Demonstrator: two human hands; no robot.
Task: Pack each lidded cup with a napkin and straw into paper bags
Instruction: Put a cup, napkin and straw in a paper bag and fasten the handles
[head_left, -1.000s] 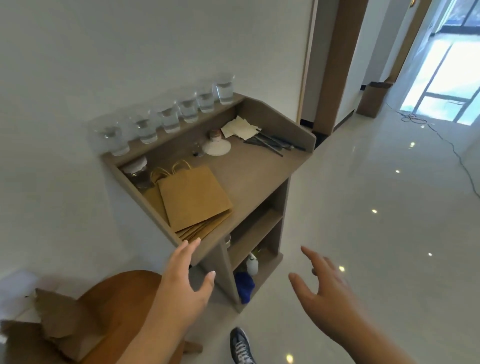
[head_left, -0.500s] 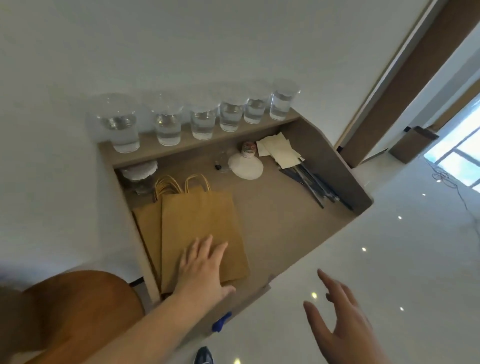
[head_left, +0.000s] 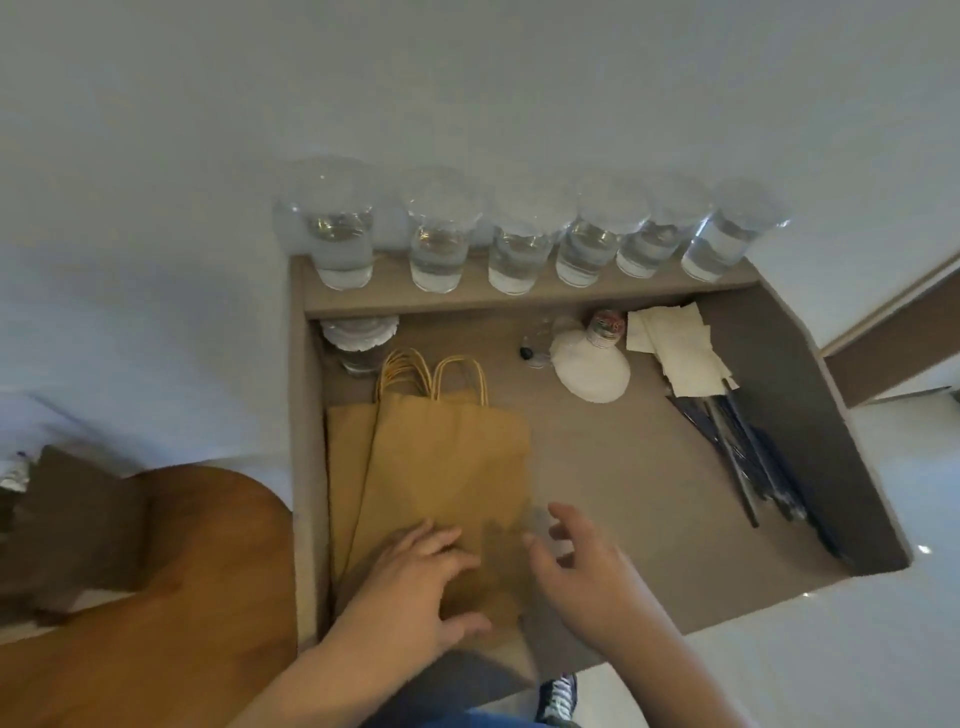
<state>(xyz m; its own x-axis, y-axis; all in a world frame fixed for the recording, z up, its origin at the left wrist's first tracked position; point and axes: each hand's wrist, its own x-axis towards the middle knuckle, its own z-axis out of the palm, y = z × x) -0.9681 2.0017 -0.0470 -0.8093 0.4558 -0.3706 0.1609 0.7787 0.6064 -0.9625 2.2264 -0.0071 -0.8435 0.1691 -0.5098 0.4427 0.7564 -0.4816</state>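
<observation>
On desk (head_left: 649, 493), left hand (head_left: 415, 587) presses paper bags (head_left: 447, 457); right hand (head_left: 582, 571) spread, just beside.

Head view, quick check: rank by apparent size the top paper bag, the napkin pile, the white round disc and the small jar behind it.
1. top paper bag
2. napkin pile and white round disc: too alike to rank
3. small jar

6 lidded cups (head_left: 519, 254), min. 2 paper bags (head_left: 447, 457), 1 napkin pile (head_left: 675, 343), 1 straw bundle (head_left: 748, 457)

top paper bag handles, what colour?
Pale yellowish tan handles, lighter than the brown paper bag. The head view, the only one, shows them.
</observation>
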